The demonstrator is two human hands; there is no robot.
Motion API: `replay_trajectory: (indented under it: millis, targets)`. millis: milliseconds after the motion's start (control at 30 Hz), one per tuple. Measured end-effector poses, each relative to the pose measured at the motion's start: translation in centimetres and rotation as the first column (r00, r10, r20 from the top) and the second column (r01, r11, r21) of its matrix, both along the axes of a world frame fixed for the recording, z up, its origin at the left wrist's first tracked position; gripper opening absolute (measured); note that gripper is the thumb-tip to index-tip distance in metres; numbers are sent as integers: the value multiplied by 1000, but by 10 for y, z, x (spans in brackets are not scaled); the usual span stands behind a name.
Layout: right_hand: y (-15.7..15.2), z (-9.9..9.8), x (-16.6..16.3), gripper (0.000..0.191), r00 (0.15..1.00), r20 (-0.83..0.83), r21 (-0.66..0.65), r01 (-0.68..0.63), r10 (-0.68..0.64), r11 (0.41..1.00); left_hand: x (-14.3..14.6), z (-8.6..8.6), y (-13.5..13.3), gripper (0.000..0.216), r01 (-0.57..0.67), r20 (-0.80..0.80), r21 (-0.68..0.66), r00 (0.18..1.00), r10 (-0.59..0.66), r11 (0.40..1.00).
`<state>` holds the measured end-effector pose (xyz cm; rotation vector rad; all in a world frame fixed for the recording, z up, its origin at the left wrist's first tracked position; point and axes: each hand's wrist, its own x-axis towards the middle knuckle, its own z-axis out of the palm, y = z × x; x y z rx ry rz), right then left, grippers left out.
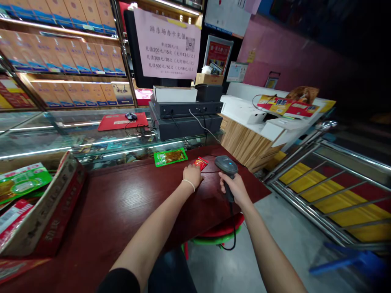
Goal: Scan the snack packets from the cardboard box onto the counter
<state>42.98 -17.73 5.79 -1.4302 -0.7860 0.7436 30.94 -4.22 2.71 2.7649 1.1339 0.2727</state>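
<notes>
**On the Counter's Far Corner, a Red Packet Is Kept Under the Scanner**

On the dark wooden counter (128, 203), close to its far right corner, a small red packet (201, 162) is laid flat. Its near end is covered by the left hand (192, 175). The fingers are drawn together over it, but whether the packet is pinched or only pressed down cannot be told, since the fingertips are hidden behind the knuckles. Either way the packet seems to be steadied so that its face stays turned upward.

The scanner (226, 165) is gripped by its handle in the right hand (234, 188), with the fingers wrapped fully round it. Its head is held just beside the packet and tipped toward it, apparently so that the reading window is pointed at the wrapper. The cable (233, 228) is left hanging off the counter's edge, where it loops in front of a red stool (222, 232) and is kept clear of the working surface.

A green packet (170, 156) is set apart, a little to the left, against the foot of the glass case (61, 138). It is touched by neither hand. At the near left, a cardboard box (45, 211) of more packets is stood on the counter, within reach of the left arm. On top of the glass, a mouse (131, 116) is rested on a red mat (122, 121).
</notes>
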Motion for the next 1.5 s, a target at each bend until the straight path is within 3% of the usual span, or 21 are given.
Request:
replay_trajectory:
  millis: [133,333,400,467,567,633,767,867,1000,1167,1300,1500]
  targets:
    - [6,1,-7,38,1000,9,-4,-29,29,1000,-15,9,1,23,19,-66,8,998,-19,1000]
    - [20,9,-32,35,997,30,34,-77,76,996,-70,10,0,27,4,-78,-25,997,-6,1000]
    - [25,11,-43,35,994,33,40,-108,107,993,-101,9,4,26,-23,32,-33,999,24,999]
    - [32,14,-57,34,988,37,50,-150,148,987,-137,7,13,27,-108,258,-73,958,123,992]
    - [44,22,-82,35,976,45,65,-214,211,975,-189,2,31,31,-229,600,-255,724,339,939]
    - [55,29,-102,36,968,41,59,-251,249,966,-219,-3,45,30,-217,723,-387,532,441,896]
    - [85,38,-141,35,938,18,46,-345,345,937,-259,-18,68,39,-54,818,-540,202,539,840]
    - [110,38,-165,36,913,-4,49,-407,408,912,-275,-31,77,53,96,812,-584,70,580,806]
    - [136,26,-186,37,878,0,49,-478,478,877,-286,-44,82,65,153,824,-567,104,557,809]
    - [143,1,-193,44,868,32,-28,-495,495,869,-295,-49,84,55,27,855,-463,277,439,886]
    - [135,-10,-190,55,834,74,-93,-539,546,837,-295,-48,85,49,-54,850,-443,293,438,895]
    - [130,-11,-188,33,791,144,-149,-577,595,803,-294,-44,83,41,-115,838,-403,353,417,908]
